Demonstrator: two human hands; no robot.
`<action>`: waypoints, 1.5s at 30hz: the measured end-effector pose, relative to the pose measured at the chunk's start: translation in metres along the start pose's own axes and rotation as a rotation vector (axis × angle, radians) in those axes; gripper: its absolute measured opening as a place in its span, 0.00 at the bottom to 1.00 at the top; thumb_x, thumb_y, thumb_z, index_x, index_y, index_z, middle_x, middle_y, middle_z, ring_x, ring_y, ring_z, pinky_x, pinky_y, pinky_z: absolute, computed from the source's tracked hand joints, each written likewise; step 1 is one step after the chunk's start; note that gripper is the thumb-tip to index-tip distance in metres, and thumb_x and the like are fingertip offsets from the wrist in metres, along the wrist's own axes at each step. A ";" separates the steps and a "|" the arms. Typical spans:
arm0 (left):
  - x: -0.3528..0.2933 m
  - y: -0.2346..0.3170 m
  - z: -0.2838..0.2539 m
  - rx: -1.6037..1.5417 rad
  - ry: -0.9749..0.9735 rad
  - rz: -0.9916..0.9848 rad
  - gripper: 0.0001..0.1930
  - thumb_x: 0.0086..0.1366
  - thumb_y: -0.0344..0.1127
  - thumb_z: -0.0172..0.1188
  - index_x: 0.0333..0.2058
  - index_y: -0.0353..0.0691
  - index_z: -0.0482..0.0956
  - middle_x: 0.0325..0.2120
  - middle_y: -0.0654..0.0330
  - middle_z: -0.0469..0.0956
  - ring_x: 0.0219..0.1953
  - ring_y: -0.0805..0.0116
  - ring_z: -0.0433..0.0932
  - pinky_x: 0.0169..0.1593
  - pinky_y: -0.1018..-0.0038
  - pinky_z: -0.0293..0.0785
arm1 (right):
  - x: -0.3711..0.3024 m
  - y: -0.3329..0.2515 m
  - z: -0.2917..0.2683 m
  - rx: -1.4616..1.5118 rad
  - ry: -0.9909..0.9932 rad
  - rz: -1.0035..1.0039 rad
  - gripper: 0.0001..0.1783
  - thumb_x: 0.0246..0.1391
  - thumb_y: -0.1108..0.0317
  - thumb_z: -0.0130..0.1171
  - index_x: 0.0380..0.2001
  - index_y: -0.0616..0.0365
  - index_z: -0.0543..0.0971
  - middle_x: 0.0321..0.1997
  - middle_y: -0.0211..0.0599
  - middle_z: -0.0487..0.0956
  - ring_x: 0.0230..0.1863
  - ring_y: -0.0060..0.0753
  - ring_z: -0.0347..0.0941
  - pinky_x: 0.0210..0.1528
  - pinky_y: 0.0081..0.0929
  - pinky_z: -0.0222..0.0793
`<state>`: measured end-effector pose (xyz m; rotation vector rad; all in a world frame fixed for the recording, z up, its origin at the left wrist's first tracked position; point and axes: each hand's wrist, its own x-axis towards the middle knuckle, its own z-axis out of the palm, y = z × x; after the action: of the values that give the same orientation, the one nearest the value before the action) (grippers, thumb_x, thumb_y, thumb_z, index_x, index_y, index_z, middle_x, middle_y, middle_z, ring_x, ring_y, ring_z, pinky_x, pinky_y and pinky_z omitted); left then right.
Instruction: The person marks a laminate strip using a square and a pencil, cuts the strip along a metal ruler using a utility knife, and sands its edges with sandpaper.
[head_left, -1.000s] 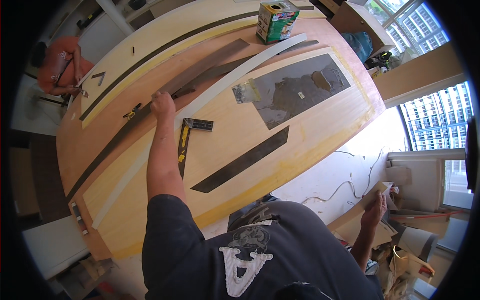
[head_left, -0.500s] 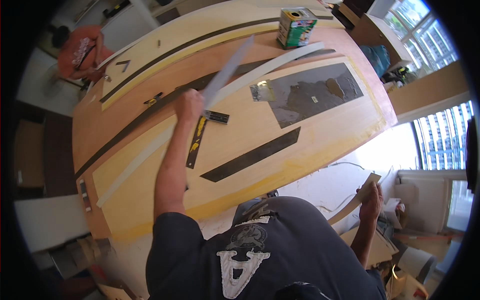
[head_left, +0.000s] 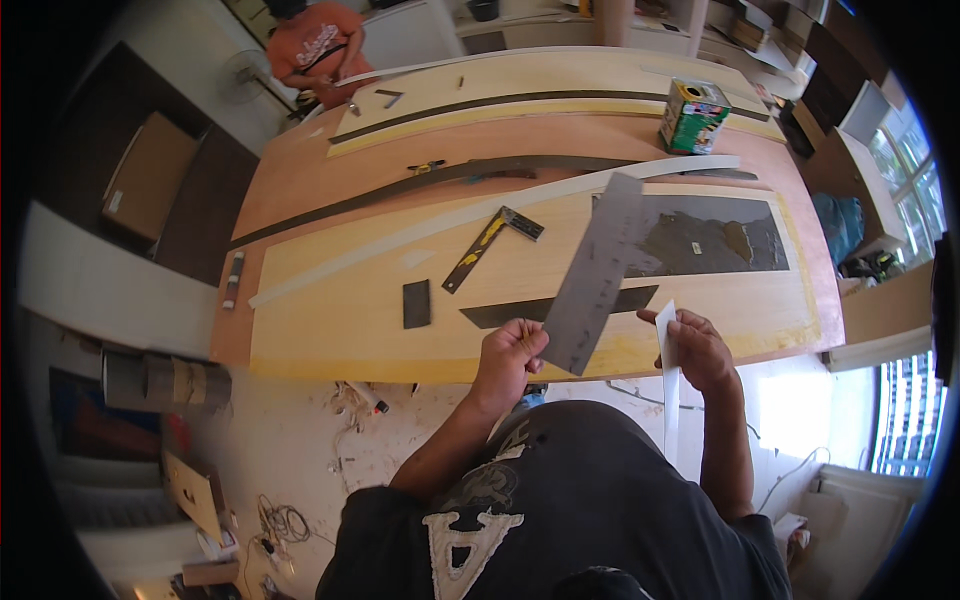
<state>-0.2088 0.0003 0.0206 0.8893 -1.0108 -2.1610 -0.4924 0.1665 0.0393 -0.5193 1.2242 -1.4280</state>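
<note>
My left hand [head_left: 508, 362] is closed on the lower left edge of a thin grey sheet piece [head_left: 597, 280], which tilts up over the pale board [head_left: 370, 310]. In my right hand [head_left: 702, 352] is a narrow white strip [head_left: 670, 390], hanging down beside my body and pinched near its top. A dark strip with slanted ends [head_left: 500, 314] lies on the board, partly hidden by the sheet. Farther left are a small dark rectangle [head_left: 416, 304] and a yellow-smeared try square [head_left: 478, 250]. The sheet also overlaps a large dark panel [head_left: 720, 235] with a wet-looking smear.
A long white strip [head_left: 400, 240] and a long dark strip [head_left: 340, 205] cross the table. A green-and-white square can [head_left: 694, 118] stands at the back right. Across the table is a person in orange [head_left: 318, 45]. Cables [head_left: 283, 522] lie on the floor.
My left hand has drawn the grey sheet back from over the board toward my body. My right hand has brought the strip up and inward from the lower right. The view has turned.
</note>
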 end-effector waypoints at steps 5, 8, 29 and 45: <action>-0.047 -0.021 -0.018 0.370 -0.014 0.090 0.03 0.71 0.29 0.63 0.38 0.38 0.79 0.26 0.69 0.75 0.25 0.82 0.69 0.32 0.81 0.67 | 0.027 -0.013 0.009 0.145 -0.209 -0.072 0.11 0.66 0.64 0.58 0.42 0.60 0.82 0.57 0.47 0.83 0.34 0.27 0.81 0.37 0.30 0.82; -0.070 -0.030 -0.036 0.546 0.024 0.155 0.03 0.70 0.28 0.64 0.36 0.37 0.79 0.26 0.69 0.74 0.25 0.81 0.69 0.33 0.81 0.67 | 0.037 -0.012 0.021 0.179 -0.273 -0.081 0.10 0.67 0.65 0.59 0.42 0.60 0.81 0.54 0.46 0.84 0.31 0.25 0.81 0.36 0.28 0.83; -0.223 0.007 -0.295 -0.284 0.156 -0.004 0.15 0.66 0.24 0.58 0.51 0.31 0.77 0.42 0.54 0.79 0.31 0.68 0.76 0.41 0.72 0.77 | 0.056 0.066 0.327 -0.277 -0.323 -0.011 0.11 0.65 0.63 0.61 0.39 0.61 0.82 0.32 0.34 0.83 0.30 0.25 0.79 0.36 0.23 0.73; -0.404 0.207 -0.475 0.231 1.303 0.663 0.18 0.80 0.44 0.49 0.49 0.31 0.76 0.28 0.57 0.82 0.19 0.76 0.74 0.23 0.79 0.67 | 0.166 0.182 0.599 -0.522 -0.488 0.104 0.13 0.66 0.61 0.62 0.41 0.62 0.81 0.34 0.32 0.83 0.33 0.23 0.78 0.39 0.23 0.71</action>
<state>0.4449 -0.0161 0.0849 1.4631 -0.6633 -0.6184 0.0535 -0.1828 0.0448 -1.0736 1.1902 -0.8109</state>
